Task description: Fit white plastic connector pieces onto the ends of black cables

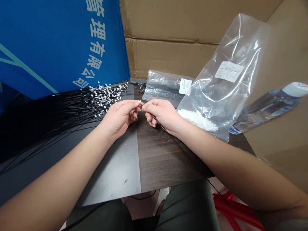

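Observation:
My left hand [121,116] and my right hand [161,114] meet fingertip to fingertip above the dark wooden table [162,160]. Between the pinched fingers of my left hand sits a tiny white connector piece [140,101]. My right hand is closed on a thin black wire [183,152], which runs back under my right forearm and off the table's front edge. Behind my left hand lies a spread of many black wires tipped with small white connectors [103,95].
A large clear plastic bag [227,78] holding small white parts stands to the right, with a smaller clear bag [165,86] behind the hands. A plastic water bottle [270,105] lies at right. Cardboard walls [179,18] and a blue banner [46,42] close the back.

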